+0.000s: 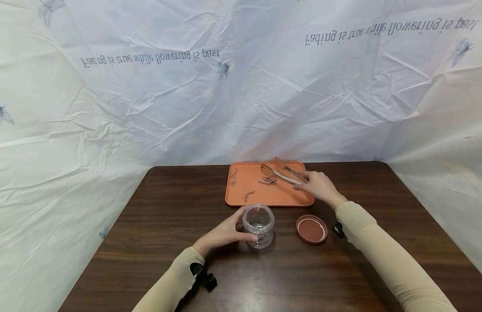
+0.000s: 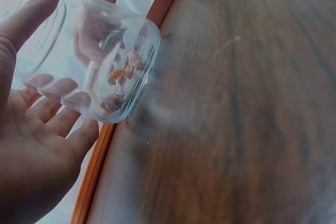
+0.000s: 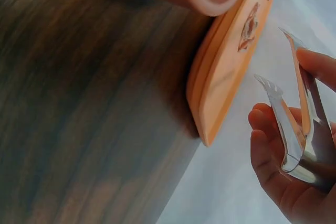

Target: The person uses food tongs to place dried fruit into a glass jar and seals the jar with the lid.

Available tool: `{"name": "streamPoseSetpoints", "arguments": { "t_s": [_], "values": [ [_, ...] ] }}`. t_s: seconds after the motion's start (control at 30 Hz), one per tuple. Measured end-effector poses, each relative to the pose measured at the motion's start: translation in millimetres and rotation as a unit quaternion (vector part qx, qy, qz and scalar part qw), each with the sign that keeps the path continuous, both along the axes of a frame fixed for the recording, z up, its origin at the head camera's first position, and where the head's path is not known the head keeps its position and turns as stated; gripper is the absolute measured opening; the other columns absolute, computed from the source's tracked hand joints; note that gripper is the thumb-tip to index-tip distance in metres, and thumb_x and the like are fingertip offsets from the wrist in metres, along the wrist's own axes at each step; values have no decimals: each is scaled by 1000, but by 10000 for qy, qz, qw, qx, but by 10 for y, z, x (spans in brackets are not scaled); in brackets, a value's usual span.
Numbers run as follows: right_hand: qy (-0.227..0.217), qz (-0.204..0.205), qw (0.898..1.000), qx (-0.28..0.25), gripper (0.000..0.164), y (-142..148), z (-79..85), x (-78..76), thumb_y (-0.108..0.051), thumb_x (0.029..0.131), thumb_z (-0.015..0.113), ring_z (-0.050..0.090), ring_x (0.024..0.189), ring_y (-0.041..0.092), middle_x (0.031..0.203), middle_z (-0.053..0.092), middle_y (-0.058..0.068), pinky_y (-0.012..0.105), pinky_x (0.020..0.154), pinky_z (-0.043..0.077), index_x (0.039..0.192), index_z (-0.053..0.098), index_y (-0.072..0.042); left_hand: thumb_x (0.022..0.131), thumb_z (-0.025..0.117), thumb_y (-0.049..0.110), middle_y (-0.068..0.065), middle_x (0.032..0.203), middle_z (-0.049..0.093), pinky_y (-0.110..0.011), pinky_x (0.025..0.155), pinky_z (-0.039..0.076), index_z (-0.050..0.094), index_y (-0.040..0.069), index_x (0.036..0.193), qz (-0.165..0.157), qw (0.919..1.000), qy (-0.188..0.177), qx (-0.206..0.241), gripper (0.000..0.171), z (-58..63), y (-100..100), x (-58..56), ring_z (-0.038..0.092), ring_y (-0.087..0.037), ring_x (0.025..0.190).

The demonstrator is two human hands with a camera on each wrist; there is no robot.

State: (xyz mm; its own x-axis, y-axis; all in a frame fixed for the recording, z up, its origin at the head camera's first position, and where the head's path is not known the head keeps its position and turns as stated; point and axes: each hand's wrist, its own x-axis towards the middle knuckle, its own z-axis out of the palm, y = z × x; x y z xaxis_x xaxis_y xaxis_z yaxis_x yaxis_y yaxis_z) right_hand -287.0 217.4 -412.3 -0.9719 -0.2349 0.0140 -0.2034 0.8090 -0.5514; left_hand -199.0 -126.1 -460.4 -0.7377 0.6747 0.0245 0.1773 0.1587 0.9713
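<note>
My left hand [image 1: 226, 232] holds a clear jar [image 1: 258, 226] from its left side, thumb and fingers spread round it. The jar stands lidless on the table, and a few brownish, wrinkled pieces [image 2: 119, 85] lie at its bottom in the left wrist view. Over the orange tray [image 1: 244, 175], my right hand [image 1: 318, 187] grips metal tongs [image 1: 281, 175] with slotted ends. The two arms of the tongs stand apart, with nothing visible between their tips. Beneath them lies a small clump of brown pieces [image 1: 267, 181] on the tray.
Other brown pieces [image 1: 249, 195] lie scattered on the tray's left half. A reddish-brown lid [image 1: 312, 229] rests to the right of the jar, its inside facing up. The dark wooden table [image 1: 178, 195] ends at a pale printed sheet [image 1: 186, 108] behind it.
</note>
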Motion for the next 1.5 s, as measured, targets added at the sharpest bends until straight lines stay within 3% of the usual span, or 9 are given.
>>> {"name": "streamPoseSetpoints", "arguments": {
  "t_s": [0.2, 0.4, 0.63, 0.8, 0.9, 1.03, 1.17, 1.27, 1.5],
  "values": [
    [-50, 39, 10000, 44, 69, -1, -8, 0, -40, 93, 73, 47, 51, 17, 72, 65, 12, 34, 53, 36, 149, 50, -6, 88, 82, 24, 1, 152, 45, -36, 107, 41, 30, 33, 155, 28, 10000, 58, 41, 85, 5, 20, -7, 48, -17, 136],
    [-79, 72, 9998, 187, 70, -1, -13, 9, -39, 93, 73, 56, 59, 19, 87, 70, 11, 38, 62, 42, 149, 50, -5, 88, 82, 22, 3, 152, 44, -36, 108, 40, 31, 34, 155, 45, 9999, 89, 18, 85, 17, 27, -1, 47, -15, 136],
    [-129, 93, 9997, 202, 68, 28, -11, 21, -38, 92, 74, 24, 47, 11, 95, 70, 19, 37, 59, 39, 148, 51, -6, 88, 81, 23, 3, 152, 44, -38, 109, 38, 30, 34, 155, 28, 9999, 110, 24, 85, 24, 34, -7, 46, -15, 137],
    [-160, 136, 9996, 164, 68, 29, -19, 20, -36, 92, 74, 19, 46, 10, 79, 67, 18, 33, 50, 31, 148, 51, -5, 88, 82, 25, 3, 151, 44, -39, 110, 38, 30, 35, 155, 63, 9999, 99, -64, 86, 28, 22, -3, 46, -14, 137],
    [-152, 146, 9996, 165, 67, 25, -31, 24, -36, 92, 74, 29, 47, 12, 95, 70, 22, 33, 51, 31, 147, 52, -5, 88, 82, 26, 3, 152, 44, -40, 110, 38, 29, 36, 155, 48, 9999, 105, -82, 86, 17, 13, -10, 45, -15, 137],
    [-123, 178, 9997, 88, 63, 12, -38, 51, -32, 93, 74, 30, 48, 13, 122, 66, 25, 34, 51, 31, 146, 53, -7, 88, 82, 29, 1, 152, 43, -41, 109, 39, 28, 36, 156, 29, 9999, 90, -100, 86, 9, 3, -11, 46, -17, 137],
    [-153, 232, 9996, 53, 60, -8, -42, 80, -30, 94, 73, 19, 45, 11, 89, 69, 18, 31, 46, 25, 146, 54, -8, 88, 82, 29, -1, 151, 44, -40, 108, 41, 28, 36, 156, 12, 9999, 51, -115, 86, 16, 1, -5, 47, -18, 136],
    [-144, 258, 9995, 83, 59, -17, -46, 93, -30, 94, 73, 18, 43, 11, 56, 52, 5, 29, 44, 22, 146, 55, -9, 88, 81, 29, -1, 150, 45, -40, 107, 41, 29, 36, 155, 13, 9999, 39, -126, 86, 16, 1, -7, 48, -19, 135],
    [-72, 307, 9994, 145, 56, -10, -62, 109, -29, 95, 72, 19, 41, 10, 46, 35, -5, 27, 43, 22, 146, 56, -10, 88, 82, 28, -1, 151, 44, -40, 107, 41, 29, 35, 156, 26, 9999, 11, -155, 86, 2, -5, -7, 48, -19, 136]
  ]
}}
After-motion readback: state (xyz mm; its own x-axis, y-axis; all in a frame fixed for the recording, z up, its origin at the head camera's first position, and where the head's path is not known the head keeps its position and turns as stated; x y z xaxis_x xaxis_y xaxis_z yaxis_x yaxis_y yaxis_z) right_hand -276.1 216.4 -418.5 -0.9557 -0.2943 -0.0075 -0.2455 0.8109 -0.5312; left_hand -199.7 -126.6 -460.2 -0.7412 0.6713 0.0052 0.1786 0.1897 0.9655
